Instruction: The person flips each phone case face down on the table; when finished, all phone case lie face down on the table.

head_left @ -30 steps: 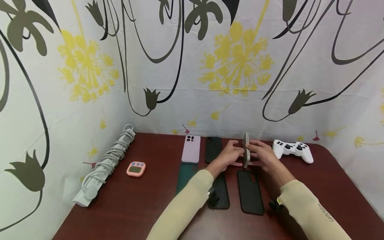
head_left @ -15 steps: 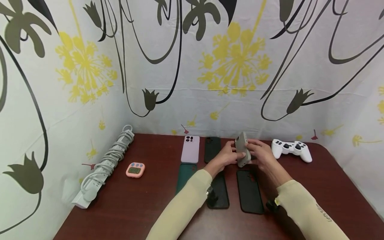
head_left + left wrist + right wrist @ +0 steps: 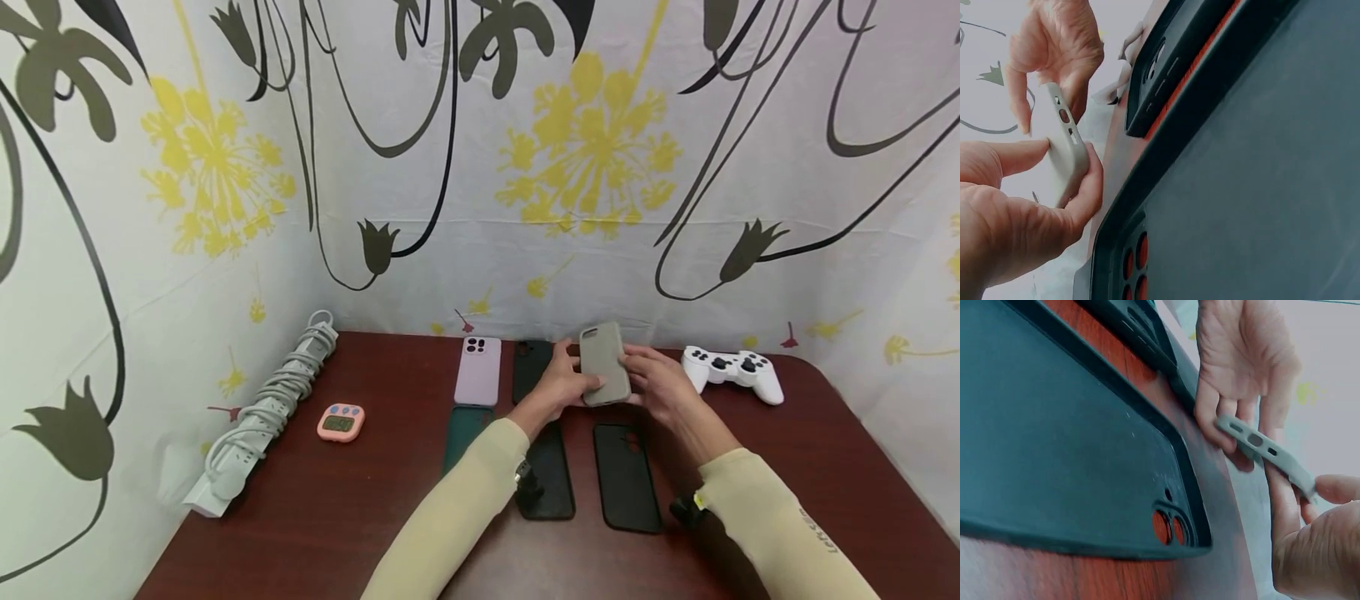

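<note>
Now that the one grey case, edge-on a second ago, has turned, putting its back in plain view, left hand and right hand pinch it above the counter, left of one controller, as also lie three black cases, one green case, one lilac case, one timer and one power strip.
</note>
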Tool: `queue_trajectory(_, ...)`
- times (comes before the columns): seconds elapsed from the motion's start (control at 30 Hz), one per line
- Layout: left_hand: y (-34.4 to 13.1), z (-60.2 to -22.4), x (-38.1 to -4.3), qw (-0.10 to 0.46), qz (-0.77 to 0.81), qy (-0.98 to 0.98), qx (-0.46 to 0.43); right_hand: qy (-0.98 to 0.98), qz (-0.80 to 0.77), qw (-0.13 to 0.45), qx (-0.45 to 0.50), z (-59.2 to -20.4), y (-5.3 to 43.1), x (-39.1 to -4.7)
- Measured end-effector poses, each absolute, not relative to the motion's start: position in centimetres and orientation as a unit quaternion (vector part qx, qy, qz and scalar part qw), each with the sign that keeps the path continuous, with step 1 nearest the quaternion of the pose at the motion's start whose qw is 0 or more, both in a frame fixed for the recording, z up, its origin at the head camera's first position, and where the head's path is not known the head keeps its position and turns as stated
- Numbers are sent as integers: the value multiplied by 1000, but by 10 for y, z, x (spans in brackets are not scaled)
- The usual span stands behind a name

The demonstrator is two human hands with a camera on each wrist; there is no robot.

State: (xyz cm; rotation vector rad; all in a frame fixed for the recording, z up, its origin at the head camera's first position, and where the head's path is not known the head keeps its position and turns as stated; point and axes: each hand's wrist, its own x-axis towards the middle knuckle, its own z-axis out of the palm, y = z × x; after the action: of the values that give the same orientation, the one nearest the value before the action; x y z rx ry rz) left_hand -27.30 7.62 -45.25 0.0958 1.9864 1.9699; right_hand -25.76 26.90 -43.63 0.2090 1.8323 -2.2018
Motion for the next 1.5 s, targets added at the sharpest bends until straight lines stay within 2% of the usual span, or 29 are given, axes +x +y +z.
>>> queue_trajectory(0.23, 76, -454, -278, 151, 633, 758, 39, 696, -697, 149, 88, -442, 278, -265)
queue_trajectory(0.57, 79, -452, -281, 152, 578, 800, 53, 766, -614, 169, 86, -448, 287, -273)
queue_trajectory(0.77, 88, -455, -289, 119, 463, 876, 69, 797, -578, 147, 91, -446, 286, -274)
queue_trajectory(0.97, 89, -453, -288, 115, 406, 904, 75, 827, -539, 129, 90, -448, 282, -273)
queue_trajectory(1.07, 88, -447, -285, 128, 403, 903, 68, 841, -520, 123, 82, -451, 281, -273)
queue_trajectory(1.17, 91, -458, -293, 116, 380, 915, 70, 847, -513, 125, 66, -454, 283, -274)
queue_trajectory(1.5, 92, -450, -286, 122, 336, 932, 66, 862, -480, 161, -19, -458, 294, -277)
